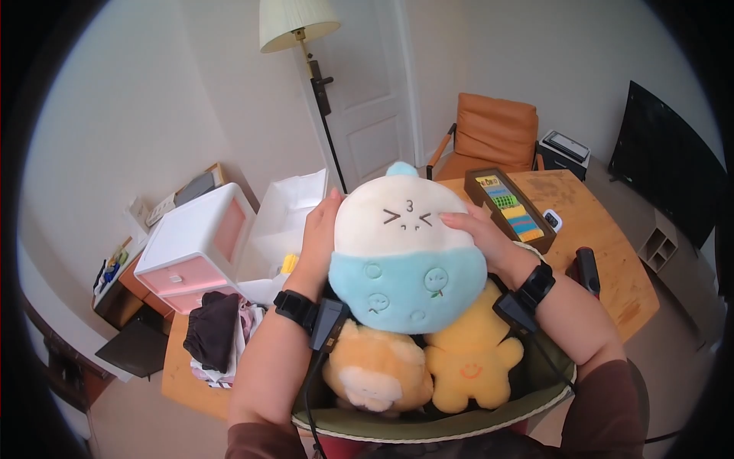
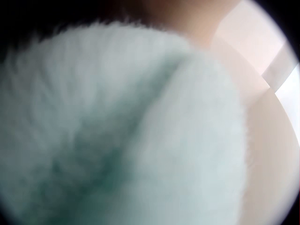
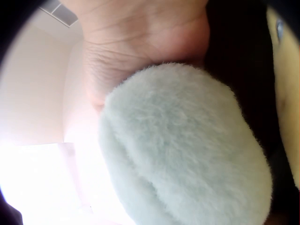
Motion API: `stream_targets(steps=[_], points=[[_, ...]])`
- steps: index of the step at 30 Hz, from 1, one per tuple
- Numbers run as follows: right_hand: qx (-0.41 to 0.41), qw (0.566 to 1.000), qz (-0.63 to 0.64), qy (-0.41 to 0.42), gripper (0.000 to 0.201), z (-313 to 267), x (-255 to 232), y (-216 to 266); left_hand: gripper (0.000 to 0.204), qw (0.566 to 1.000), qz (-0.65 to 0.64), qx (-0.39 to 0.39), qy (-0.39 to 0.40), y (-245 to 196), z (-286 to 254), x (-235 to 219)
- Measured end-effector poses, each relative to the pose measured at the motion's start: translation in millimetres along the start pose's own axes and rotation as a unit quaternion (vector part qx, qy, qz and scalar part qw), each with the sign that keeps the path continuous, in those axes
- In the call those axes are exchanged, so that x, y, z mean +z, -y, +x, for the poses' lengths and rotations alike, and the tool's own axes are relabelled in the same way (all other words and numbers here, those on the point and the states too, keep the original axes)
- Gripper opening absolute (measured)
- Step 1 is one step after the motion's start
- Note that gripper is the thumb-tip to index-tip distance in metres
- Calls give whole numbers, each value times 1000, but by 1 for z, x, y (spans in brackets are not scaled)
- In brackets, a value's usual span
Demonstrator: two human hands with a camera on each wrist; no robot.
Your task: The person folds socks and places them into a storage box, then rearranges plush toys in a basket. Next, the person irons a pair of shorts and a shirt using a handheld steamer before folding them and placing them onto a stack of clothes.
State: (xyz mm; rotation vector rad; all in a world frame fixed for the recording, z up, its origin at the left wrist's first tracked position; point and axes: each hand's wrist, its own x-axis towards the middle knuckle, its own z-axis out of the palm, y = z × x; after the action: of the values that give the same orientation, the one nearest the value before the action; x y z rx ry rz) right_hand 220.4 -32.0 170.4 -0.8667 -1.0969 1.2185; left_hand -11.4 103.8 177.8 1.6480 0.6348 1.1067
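Both hands hold a round plush toy (image 1: 407,249), white above and light blue below, with a stitched squinting face. My left hand (image 1: 317,229) grips its left side; most of its fingers are hidden behind the toy. On the opposite side, my right hand (image 1: 489,237) has its thumb on the white front and its fingers out of sight behind. Pale blue fur (image 2: 197,131) fills most of the left wrist view. Below it, a tan plush toy (image 1: 378,371) and a yellow plush toy (image 1: 470,367) with a smile sit in a dark green basket (image 1: 451,428) with a white rim.
On the wooden table (image 1: 569,206) stand a white and pink drawer unit (image 1: 195,245), an open white box (image 1: 287,214) and a folded clothes stack (image 1: 222,336). A brown tray (image 1: 512,210) of colourful items lies at the right, near a small white device (image 1: 551,221) and a black object (image 1: 587,269).
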Motion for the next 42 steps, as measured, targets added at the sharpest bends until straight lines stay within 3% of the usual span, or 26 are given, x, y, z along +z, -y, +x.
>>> stream_targets(steps=[4,6,12,34,36,37,39,40,42], points=[[-21,1000,9,10,49,6,-5,-12,43,999,-32,-2,7,13,5,-2],[-39,998,-30,-29,51,6,-3,-15,40,999,-38,12,-3,18,7,-5],[-83,992,-93,-28,49,3,0,-17,40,998,-55,-12,-10,8,3,-2],[-195,967,-161,-37,51,10,-10,-24,35,998,6,46,31,29,10,-10],[-203,964,-166,-33,51,10,-10,-24,31,993,44,97,-52,17,7,-2],[-202,965,-165,-33,51,10,-10,-25,31,993,44,96,-53,10,5,3],[-197,967,-155,-36,50,10,-10,-25,24,970,56,187,-142,-7,0,10],[-196,968,-155,-37,50,10,-9,-25,24,971,56,186,-142,-13,-4,11],[-202,967,-153,-37,48,11,-8,-25,18,924,206,294,-131,-26,-13,11]])
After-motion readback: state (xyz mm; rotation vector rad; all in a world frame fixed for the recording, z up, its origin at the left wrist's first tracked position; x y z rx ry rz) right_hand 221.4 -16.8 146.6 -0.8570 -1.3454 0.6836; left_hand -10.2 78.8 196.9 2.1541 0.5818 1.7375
